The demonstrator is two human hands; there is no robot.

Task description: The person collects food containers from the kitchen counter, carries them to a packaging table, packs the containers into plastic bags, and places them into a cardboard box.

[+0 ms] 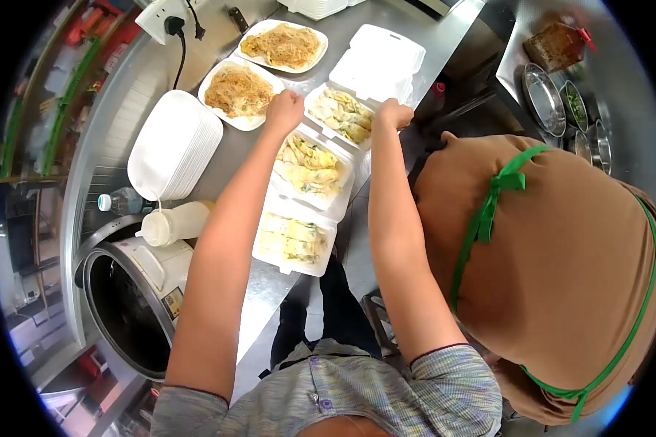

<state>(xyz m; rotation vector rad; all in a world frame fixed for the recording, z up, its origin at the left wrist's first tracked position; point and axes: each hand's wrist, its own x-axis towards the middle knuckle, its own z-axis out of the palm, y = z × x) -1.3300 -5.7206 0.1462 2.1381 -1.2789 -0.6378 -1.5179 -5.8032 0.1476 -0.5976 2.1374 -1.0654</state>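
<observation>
A white foam takeaway box (322,131) with its lid (377,62) folded back holds pale, egg-like rolls (340,115) flecked with green. At its left edge is my left hand (284,113), fingers closed on the rim. My right hand (393,115) is closed at the opposite edge, near the lid side; its fingertips are partly hidden. Closer to me, two connected-looking foam compartments hold more rolls (306,166) and flatter pale pieces (293,237). Left of my left hand sits a foam tray of fried noodles (239,91), with a second noodle tray (280,45) behind it.
On the left stand stacked foam trays (171,146), a squeeze bottle (171,223), a water bottle (124,201) and an open cooker (127,309). A bent-over person in brown with green ties (547,269) is close on my right. Metal bowls (543,98) lie beyond. A plug (173,27) hangs from a socket.
</observation>
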